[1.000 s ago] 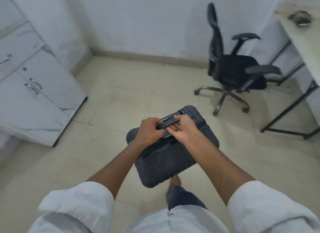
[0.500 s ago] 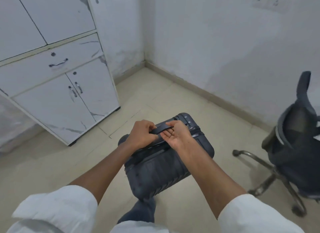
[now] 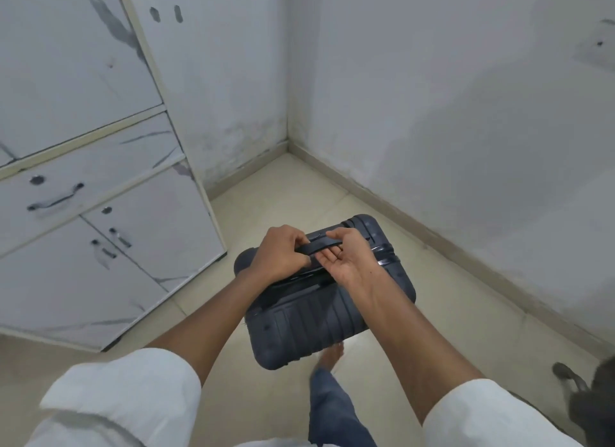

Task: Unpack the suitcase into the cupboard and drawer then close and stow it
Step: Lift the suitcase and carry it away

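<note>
From the head camera, a dark suitcase (image 3: 319, 316) hangs closed in the air above the tiled floor (image 3: 432, 313), near the room's corner. The left hand (image 3: 279, 258) is curled tight around the suitcase's handle (image 3: 324, 247) from above. The right hand (image 3: 349, 260) holds the same handle from below, palm up, with its fingers hooked under it. A white cupboard (image 3: 83, 213) stands to the left with its doors and drawer (image 3: 86, 183) shut. A bare foot (image 3: 327, 356) shows under the suitcase.
</note>
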